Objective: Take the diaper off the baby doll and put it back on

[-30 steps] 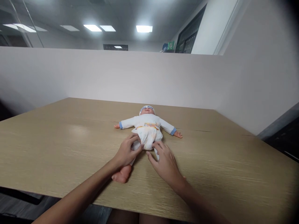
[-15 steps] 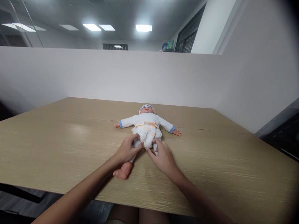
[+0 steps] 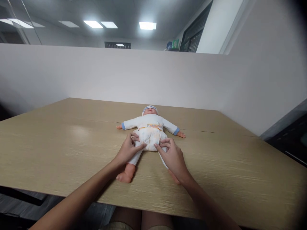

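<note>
Inspection of the head view: a baby doll [image 3: 150, 126] lies flat on its back at the centre of the frame, on a wooden desk [image 3: 59, 143]. Its head, in a white cap [image 3: 149, 109], points toward the grey partition [image 3: 120, 76] at the rear, and both sleeves are spread out to the sides. This posture keeps the doll stable without support and turns the front of its diaper [image 3: 150, 140] upward, fully exposed to the 2 hands. The left hand [image 3: 127, 150] sits at the diaper's edge on the left of the frame, thumb above and fingers curled below, closed on the fabric at the hip. The right hand [image 3: 174, 158] mirrors it on the right of the frame, knuckles raised, bent fingertips pressed to the diaper's lower edge. Its thumb is hidden, so I cannot tell whether it pinches the material or only presses on it. The grip from both sides holds the doll's body centred and stops it sliding on the smooth desk. Only 1 bare foot [image 3: 124, 176] shows, below the left hand. The other leg runs under the right hand, with only a strip of white trouser leg visible. Both forearms enter from the bottom of the frame.
</note>
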Action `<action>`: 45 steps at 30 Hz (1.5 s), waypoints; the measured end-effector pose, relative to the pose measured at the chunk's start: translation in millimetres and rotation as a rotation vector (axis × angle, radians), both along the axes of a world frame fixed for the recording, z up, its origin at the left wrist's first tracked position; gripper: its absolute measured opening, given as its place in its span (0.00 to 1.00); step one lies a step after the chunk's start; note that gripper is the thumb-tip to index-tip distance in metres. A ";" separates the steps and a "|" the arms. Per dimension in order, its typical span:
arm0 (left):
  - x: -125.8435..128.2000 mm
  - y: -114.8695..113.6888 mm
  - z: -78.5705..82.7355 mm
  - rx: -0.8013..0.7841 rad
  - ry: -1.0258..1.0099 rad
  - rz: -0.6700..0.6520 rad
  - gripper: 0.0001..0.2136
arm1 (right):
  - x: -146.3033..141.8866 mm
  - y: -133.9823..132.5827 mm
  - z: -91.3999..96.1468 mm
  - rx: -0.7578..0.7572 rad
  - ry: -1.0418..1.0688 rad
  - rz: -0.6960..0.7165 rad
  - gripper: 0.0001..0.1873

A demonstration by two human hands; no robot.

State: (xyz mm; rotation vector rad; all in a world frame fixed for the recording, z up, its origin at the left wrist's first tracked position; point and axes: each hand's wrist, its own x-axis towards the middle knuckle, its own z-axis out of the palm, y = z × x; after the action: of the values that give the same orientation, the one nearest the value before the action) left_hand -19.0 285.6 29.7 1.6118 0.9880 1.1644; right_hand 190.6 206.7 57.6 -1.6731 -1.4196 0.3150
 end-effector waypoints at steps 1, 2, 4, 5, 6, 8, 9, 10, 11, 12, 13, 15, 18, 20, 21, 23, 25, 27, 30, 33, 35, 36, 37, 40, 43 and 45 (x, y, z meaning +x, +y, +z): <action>-0.7 -0.5 1.0 0.009 0.014 -0.010 0.24 | -0.3 0.2 -0.3 -0.001 -0.021 0.011 0.18; -1.2 -1.0 2.5 0.014 0.028 -0.026 0.23 | -0.5 0.5 -1.0 -0.002 -0.045 0.024 0.16; -1.8 -1.4 6.2 -0.005 0.052 -0.059 0.22 | -0.8 1.2 -3.0 -0.003 -0.093 0.049 0.14; -2.0 -1.4 8.0 -0.027 0.064 -0.074 0.21 | -0.9 1.7 -4.0 -0.002 -0.116 0.063 0.13; -2.1 -1.1 9.7 -0.050 0.075 -0.089 0.21 | -0.8 2.3 -4.8 -0.001 -0.141 0.080 0.13; -2.3 0.1 12.1 -0.084 0.085 -0.121 0.21 | -0.6 3.8 -5.8 -0.001 -0.191 0.118 0.12; -2.3 0.8 12.7 -0.097 0.078 -0.140 0.21 | -0.4 4.6 -5.9 -0.002 -0.204 0.131 0.11; -2.4 1.7 13.0 -0.113 0.062 -0.157 0.22 | -0.1 5.5 -5.7 -0.003 -0.203 0.137 0.12; -2.4 2.7 12.8 -0.133 0.038 -0.170 0.23 | 0.4 6.3 -5.3 -0.006 -0.189 0.139 0.12; -2.4 3.7 12.2 -0.158 0.009 -0.177 0.23 | 1.1 6.9 -4.7 -0.009 -0.160 0.135 0.12; -2.3 4.7 11.2 -0.184 -0.022 -0.181 0.24 | 1.7 7.2 -3.9 -0.013 -0.125 0.126 0.13; -1.8 6.6 8.1 -0.214 -0.076 -0.173 0.25 | 2.7 6.5 -2.1 -0.024 -0.070 0.108 0.15; -0.7 8.7 2.5 -0.184 -0.104 -0.144 0.26 | 1.9 4.0 -0.8 -0.032 -0.052 0.084 0.16; 0.2 9.5 -0.4 -0.133 -0.090 -0.124 0.26 | 0.0 3.5 -2.2 -0.006 -0.072 0.081 0.16; 0.8 9.7 -1.1 -0.114 -0.080 -0.115 0.26 | -0.8 3.9 -3.6 0.019 -0.082 0.071 0.16; 1.7 9.8 -1.0 -0.104 -0.068 -0.106 0.25 | -1.3 5.4 -6.9 0.062 -0.092 0.045 0.16; 1.2 8.7 1.4 -0.134 -0.069 -0.124 0.26 | 1.3 5.7 -9.1 0.069 -0.075 0.031 0.15; -2.6 5.2 5.3 -0.177 -0.083 -0.165 0.26 | 8.8 2.8 -8.7 0.040 -0.040 0.074 0.16; -17.8 -1.4 9.6 -0.186 -0.089 -0.195 0.29 | 31.8 -4.6 -3.2 -0.066 0.057 0.234 0.21; -39.2 5.2 4.9 0.002 0.039 -0.151 0.24 | 66.7 0.5 1.6 -0.154 0.137 0.282 0.24; -49.2 24.9 -4.3 0.244 0.223 -0.037 0.20 | 89.8 18.2 0.4 -0.071 0.024 0.156 0.24; -51.0 39.5 -9.8 0.374 0.332 0.039 0.20 | 99.1 31.3 -1.7 0.008 -0.098 0.082 0.24; -50.5 56.3 -15.0 0.491 0.440 0.115 0.21 | 106.1 46.6 -4.6 0.086 -0.250 0.028 0.24; -35.9 110.9 -24.0 0.676 0.662 0.257 0.27 | 113.3 97.3 -14.2 0.189 -0.624 -0.045 0.29; -15.4 152.5 -20.4 0.635 0.811 0.326 0.30 | 108.3 137.0 -21.1 0.091 -0.744 -0.069 0.30; -6.9 167.6 -14.8 0.574 0.927 0.306 0.25 | 105.4 150.3 -23.8 0.003 -0.750 -0.058 0.25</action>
State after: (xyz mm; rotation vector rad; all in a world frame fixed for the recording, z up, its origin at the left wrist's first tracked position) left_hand -25.9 453.2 14.9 2.6467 1.6108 0.9176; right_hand 296.0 357.0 33.8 -1.9196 -1.8843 -0.3968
